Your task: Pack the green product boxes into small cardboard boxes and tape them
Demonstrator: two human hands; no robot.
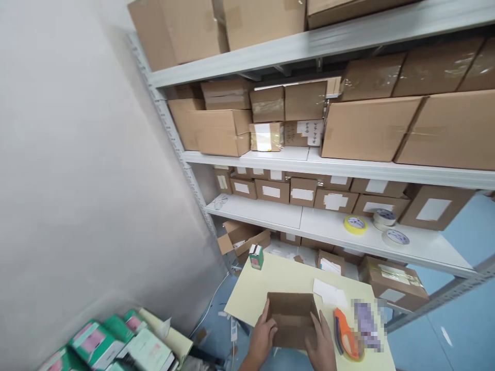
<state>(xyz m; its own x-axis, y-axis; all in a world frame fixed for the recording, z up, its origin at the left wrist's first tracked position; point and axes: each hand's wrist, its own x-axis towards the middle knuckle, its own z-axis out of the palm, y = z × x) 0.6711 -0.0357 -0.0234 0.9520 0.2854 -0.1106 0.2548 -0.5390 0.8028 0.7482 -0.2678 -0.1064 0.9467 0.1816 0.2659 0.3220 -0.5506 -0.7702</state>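
An open cardboard box (292,322) with an empty-looking inside sits at the near edge of the pale yellow table (282,273). My left hand (263,334) grips its left wall, forefinger stretched along the side. On the opposite wall, my right hand (322,341) holds the box with fingers against the side and rim. Just right of that hand lies an orange tape dispenser (342,322) with a roll of yellowish tape. White paper (329,292) lies behind it. A small green and white box (256,257) stands at the table's far left corner.
A metal shelf rack (255,216) full of cardboard boxes rises behind the table. Yellow tape (355,225) and several white rolls lie on one shelf. Green boxes (93,344) are piled at lower left. A blurred purple item (367,324) lies right. A cable (209,306) runs along the floor.
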